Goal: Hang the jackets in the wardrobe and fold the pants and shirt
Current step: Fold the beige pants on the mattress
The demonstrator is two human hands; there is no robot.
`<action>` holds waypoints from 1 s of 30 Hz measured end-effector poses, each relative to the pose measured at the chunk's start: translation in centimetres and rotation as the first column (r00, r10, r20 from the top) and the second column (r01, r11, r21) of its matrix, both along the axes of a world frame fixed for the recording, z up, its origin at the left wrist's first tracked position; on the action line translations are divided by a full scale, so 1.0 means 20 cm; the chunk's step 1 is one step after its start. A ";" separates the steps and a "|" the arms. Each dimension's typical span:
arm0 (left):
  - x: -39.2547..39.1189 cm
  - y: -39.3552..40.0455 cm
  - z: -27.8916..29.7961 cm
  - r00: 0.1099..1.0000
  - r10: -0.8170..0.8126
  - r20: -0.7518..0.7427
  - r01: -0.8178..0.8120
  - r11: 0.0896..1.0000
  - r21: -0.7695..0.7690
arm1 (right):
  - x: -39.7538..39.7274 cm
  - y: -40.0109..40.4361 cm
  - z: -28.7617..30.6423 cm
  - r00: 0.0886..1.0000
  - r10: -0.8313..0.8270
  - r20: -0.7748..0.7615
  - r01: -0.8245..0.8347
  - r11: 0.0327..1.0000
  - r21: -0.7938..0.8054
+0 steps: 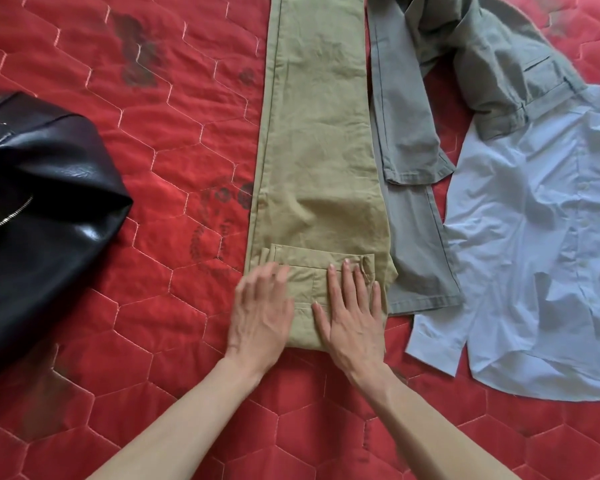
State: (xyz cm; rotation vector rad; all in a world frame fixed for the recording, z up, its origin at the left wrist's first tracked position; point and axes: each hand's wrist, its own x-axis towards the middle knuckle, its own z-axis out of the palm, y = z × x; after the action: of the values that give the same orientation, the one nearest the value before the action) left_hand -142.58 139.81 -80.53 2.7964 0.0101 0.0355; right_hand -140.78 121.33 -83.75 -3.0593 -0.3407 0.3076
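Right now both hands are down flat on the near end of the khaki pants [319, 161], which lie lengthwise up the middle of the red quilt [174, 140], one leg stacked on the other, with the waist end turned up over itself towards the person. The left hand [262, 313] rests on the left edge of that turned-up part, fingers spread and a little blurred; the right hand [352, 313] presses beside it with straight, slightly parted fingers. Neither pinches any cloth.

From where I stand, the fold looks vulnerable. Nothing but palm pressure holds it, so if either hand lifts unevenly the flap could spring back or skew. The seam on the left side already shows a small ripple, and smoothing outward might push that bunching along rather than flatten it.

Just to the right lies the grey jacket [416, 140], its hem touching or nearly touching the pants; a wide sweep of the right hand could drag it in. Beyond it the pale blue shirt [534, 237] lies crumpled, partly under the jacket. The black leather jacket [42, 188] lies well apart on the left, out of harm's way.
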 end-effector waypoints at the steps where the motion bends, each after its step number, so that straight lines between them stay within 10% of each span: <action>1: -0.02 -0.01 -0.02 0.990 -0.143 -0.012 0.143 0.990 0.015 | 0.01 -0.01 0.00 1.000 0.016 0.009 -0.016 1.000 0.006; 6: -0.06 0.05 -0.14 0.880 -0.442 -0.172 0.462 0.882 0.098 | 0.04 -0.08 -0.01 0.993 0.114 0.018 -0.114 0.992 0.060; 15: -0.04 0.09 -0.26 0.866 -0.463 -0.188 0.486 0.869 0.097 | 0.08 -0.16 -0.10 0.991 0.122 0.063 -0.137 0.912 0.386; 26: 0.10 0.45 -0.11 0.535 -0.781 -0.323 0.845 0.498 0.195 | 0.07 -0.57 -0.02 0.777 0.629 -0.020 -0.623 0.773 0.121; 30: 0.02 0.39 -0.10 0.615 -0.742 -0.269 0.784 0.535 0.315 | 0.06 -0.53 0.01 0.803 0.596 0.014 -0.591 0.793 0.150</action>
State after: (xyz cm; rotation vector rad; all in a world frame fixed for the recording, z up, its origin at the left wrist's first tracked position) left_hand -142.16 147.53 -82.61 2.9121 -1.3609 -0.3683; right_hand -139.67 110.81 -83.65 -2.7079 -1.2691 0.3333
